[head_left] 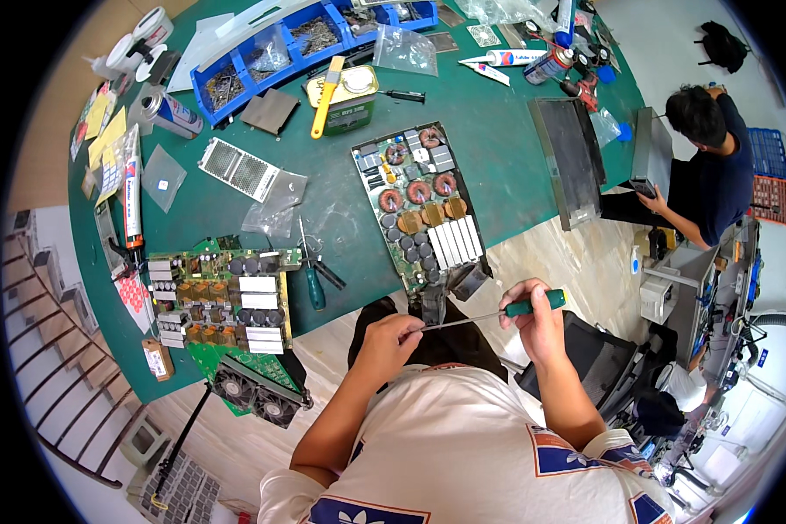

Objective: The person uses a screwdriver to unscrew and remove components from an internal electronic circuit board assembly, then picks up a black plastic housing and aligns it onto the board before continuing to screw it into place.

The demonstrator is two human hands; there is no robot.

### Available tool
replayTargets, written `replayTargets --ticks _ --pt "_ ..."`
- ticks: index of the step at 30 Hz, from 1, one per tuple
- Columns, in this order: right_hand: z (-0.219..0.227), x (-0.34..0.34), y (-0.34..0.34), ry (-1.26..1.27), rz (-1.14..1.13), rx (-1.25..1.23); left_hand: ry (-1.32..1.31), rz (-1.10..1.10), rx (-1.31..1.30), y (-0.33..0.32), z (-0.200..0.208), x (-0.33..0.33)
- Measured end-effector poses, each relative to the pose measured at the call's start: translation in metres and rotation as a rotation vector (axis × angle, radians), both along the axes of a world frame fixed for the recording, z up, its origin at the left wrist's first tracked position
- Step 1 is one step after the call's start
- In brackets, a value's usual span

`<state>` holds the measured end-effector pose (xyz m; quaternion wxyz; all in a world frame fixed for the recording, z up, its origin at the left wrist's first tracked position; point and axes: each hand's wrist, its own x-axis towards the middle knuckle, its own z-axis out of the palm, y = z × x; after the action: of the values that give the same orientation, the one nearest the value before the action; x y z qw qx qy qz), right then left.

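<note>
In front of my body, past the near edge of the table, my right hand [541,330] grips the green handle of a long screwdriver [473,320]. Its thin shaft points left to my left hand [388,351], whose fingers pinch closed at the tip; whether a small screw is there too is hidden. Just beyond lies an open power supply board [424,203] in a metal tray, with copper coils, capacitors and white heat sinks. To the left is a stack of green circuit boards [223,297] with black fans [258,391] at its near end. A second screwdriver [314,284] lies beside it.
Blue bins [310,39] of small hardware line the back. Nearby stand a green tin [351,98] with a yellow-handled brush [327,96] and a spray can [171,113]. A metal case [568,162] sits at right. Another person [707,157] works beyond it. A chair [589,358] stands beside me.
</note>
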<state>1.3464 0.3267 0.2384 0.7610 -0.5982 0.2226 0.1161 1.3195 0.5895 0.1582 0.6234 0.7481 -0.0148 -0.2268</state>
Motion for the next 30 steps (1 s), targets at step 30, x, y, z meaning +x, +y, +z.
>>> replayTargets --ticks 30 --pt "-0.084 0.088 -0.034 0.021 0.198 0.233 0.082 0.267 0.184 -0.038 -0.052 0.058"
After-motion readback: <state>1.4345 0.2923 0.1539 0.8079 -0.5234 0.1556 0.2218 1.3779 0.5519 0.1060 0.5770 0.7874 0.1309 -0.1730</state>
